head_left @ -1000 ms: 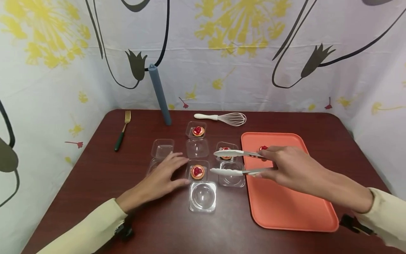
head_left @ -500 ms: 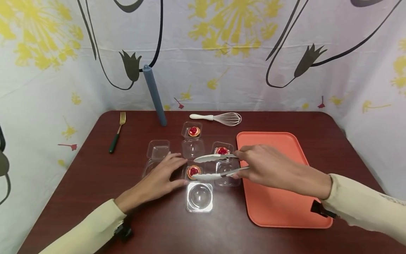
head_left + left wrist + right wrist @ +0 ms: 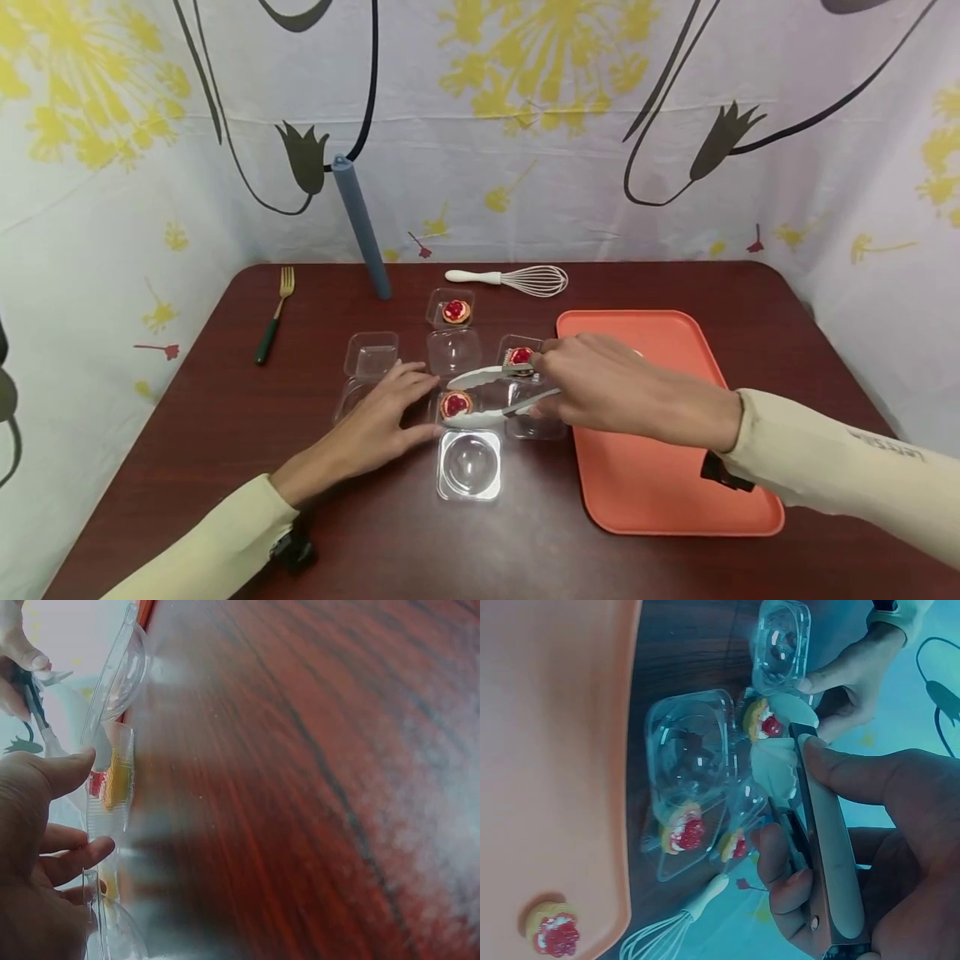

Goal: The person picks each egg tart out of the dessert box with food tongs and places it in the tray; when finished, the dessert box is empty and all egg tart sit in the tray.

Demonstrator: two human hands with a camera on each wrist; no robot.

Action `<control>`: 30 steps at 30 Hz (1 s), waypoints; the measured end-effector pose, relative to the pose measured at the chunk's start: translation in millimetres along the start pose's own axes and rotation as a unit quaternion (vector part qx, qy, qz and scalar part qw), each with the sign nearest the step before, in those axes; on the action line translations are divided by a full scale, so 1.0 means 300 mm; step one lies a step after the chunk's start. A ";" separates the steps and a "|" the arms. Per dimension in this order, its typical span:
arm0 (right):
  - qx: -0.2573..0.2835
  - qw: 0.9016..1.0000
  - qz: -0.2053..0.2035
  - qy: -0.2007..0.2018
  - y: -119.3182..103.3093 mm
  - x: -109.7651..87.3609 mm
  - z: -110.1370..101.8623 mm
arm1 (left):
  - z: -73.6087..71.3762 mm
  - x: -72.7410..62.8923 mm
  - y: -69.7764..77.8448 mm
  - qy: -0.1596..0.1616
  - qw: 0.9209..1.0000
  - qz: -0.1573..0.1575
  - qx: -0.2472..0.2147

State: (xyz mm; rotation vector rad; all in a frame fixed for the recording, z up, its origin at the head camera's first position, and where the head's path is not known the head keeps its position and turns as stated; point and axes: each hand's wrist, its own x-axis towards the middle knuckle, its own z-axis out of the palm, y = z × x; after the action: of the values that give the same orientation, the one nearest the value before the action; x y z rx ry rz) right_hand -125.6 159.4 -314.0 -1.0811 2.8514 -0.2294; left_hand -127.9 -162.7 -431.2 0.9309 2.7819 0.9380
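Note:
My right hand (image 3: 615, 383) grips a pair of metal tongs (image 3: 829, 840) with pale scalloped tips. The spread tips lie either side of a red-topped tart (image 3: 456, 405) in a clear plastic container; whether they touch it I cannot tell. My left hand (image 3: 375, 423), fingers loosely extended, is at that container's left side, its thumb and a fingertip by two corners. The container's clear domed lid (image 3: 469, 465) lies flipped open in front. Another tart (image 3: 521, 357) sits in a container to the right, partly behind the tongs, and a third tart (image 3: 456, 312) in one farther back.
An orange tray (image 3: 675, 492) lies at the right, with one tart (image 3: 553, 928) on it, hidden by my right hand in the head view. A tartless container (image 3: 372, 354) stands left. Behind are a white whisk (image 3: 534, 281), a blue rod (image 3: 362, 227) and a green-handled fork (image 3: 276, 317).
My right hand has carried the tongs leftward from over the tray, bringing their tips to the front middle tart. My left hand stays by the container. The head view has shifted slightly.

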 end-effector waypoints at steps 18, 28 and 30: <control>-0.032 0.999 0.000 -0.027 -0.064 0.086 -0.015 | -0.020 -0.017 -0.003 0.014 1.000 -0.019 0.007; -0.042 0.999 -0.002 -0.018 -0.063 0.067 -0.003 | -0.002 -0.013 0.011 0.014 1.000 -0.026 0.007; -0.039 0.999 -0.001 -0.017 -0.059 0.058 0.002 | 0.002 -0.010 0.014 0.012 1.000 -0.024 0.006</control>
State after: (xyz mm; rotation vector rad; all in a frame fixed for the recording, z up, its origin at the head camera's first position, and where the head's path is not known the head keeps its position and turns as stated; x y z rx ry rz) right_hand -127.1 134.6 -312.0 -1.0905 2.8500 -0.1002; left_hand -123.1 -161.2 -429.6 0.8548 2.8206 0.9330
